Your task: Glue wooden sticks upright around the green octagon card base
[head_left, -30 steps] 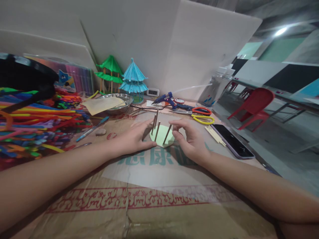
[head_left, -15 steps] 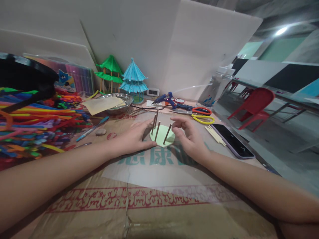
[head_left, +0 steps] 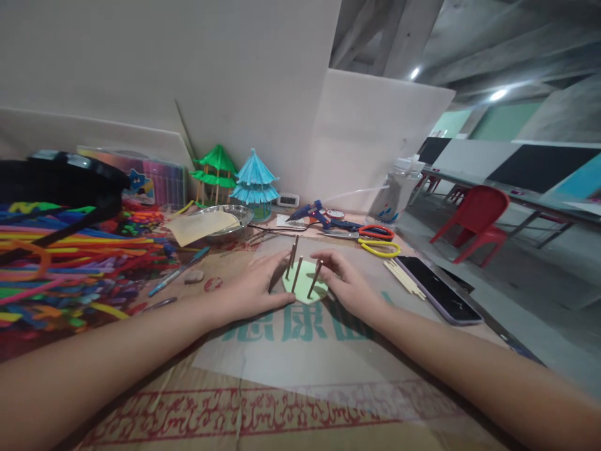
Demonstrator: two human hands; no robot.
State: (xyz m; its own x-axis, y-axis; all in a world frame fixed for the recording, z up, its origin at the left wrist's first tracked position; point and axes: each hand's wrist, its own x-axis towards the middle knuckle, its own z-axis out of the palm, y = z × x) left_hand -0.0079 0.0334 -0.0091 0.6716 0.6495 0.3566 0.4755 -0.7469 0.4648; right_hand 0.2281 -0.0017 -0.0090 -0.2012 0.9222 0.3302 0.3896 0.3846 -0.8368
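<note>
On the clear sheet in front of me lies a pale green base point(head_left: 303, 289) with several thin brown sticks point(head_left: 297, 275) standing up from it. My left hand point(head_left: 256, 285) rests at its left side, thumb and fingers spread around the edge, the thumb tip touching the near rim. From the right, my right hand point(head_left: 347, 282) has its thumb and index finger closed about the upper end of the front right stick point(head_left: 313, 283), which leans slightly right. The other fingers of that hand are partly hidden.
Pipe cleaners point(head_left: 79, 263) are heaped at left. Behind stand a green pagoda model point(head_left: 216, 172), a blue one point(head_left: 254, 181), a metal dish point(head_left: 241, 216) and a glue gun point(head_left: 312, 214). Scissors point(head_left: 380, 247), pale sticks point(head_left: 404, 279) and a phone point(head_left: 439, 291) lie at right.
My right thumb and index finger have moved left onto the front right stick. My left hand stays beside the base. The view has tilted upward, so everything sits lower.
</note>
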